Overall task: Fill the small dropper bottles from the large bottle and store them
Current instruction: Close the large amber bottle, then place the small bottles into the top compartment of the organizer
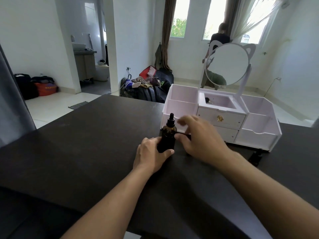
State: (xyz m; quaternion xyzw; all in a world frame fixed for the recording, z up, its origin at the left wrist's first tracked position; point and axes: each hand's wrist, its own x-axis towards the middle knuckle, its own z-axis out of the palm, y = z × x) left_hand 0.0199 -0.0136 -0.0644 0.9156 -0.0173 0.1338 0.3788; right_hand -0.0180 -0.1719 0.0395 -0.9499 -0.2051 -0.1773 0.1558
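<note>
Head view: large amber bottle [169, 135] stands upright on the black table [86, 144], just near-left of the white organizer [221, 118], dropper cap still on. Left hand [151, 156] grips the bottle's lower body, fingers and thumb curled round it, steadying it. Right hand [198, 137] sits just right of the bottle at shoulder height, fingers loosely curled and blurred; thumb tip near a thin dark item at the bottle's side, cannot tell what it is or whether it is pinched. Small dropper bottles not clearly visible; a dark shape lies in the organizer's top middle compartment, too small to identify.

Step judged: early, preparing the large bottle, probably about to open it. No filling seen yet.

Next move calls for: left hand holding the base firm, right hand going up to the dropper cap [171, 118], twisting it off without tipping the bottle. Round mirror [227, 64] stands on the organizer's far side, clear of the work.
</note>
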